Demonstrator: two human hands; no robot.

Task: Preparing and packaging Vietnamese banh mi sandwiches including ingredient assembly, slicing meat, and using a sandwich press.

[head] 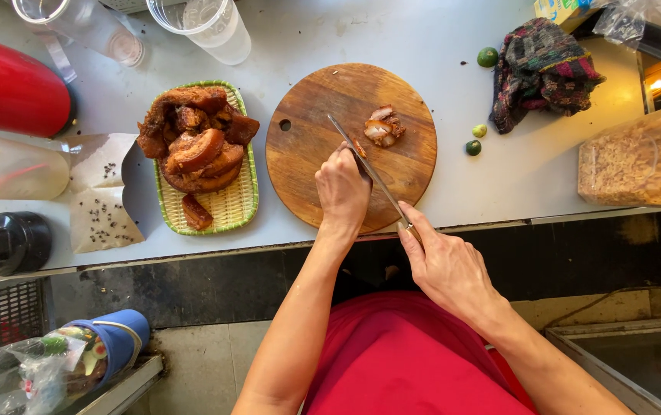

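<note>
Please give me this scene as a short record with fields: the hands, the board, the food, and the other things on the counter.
left hand: rests on the cutting board, fingers by the knife blade
right hand: holds the knife handle at the board's near edge
knife: blade lies across the board, tip pointing away
cutting board: round, wooden, with cut meat pieces on it
basket: green, left of the board, piled with fried pork
limes: small, green, right of the board
cloth: dark, crumpled, far right
cups: clear plastic, far edge

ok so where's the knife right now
In the head view, the knife lies slanted across the round wooden cutting board, handle in the right hand, with the left hand against its blade and the cut meat pieces just beyond.
</note>
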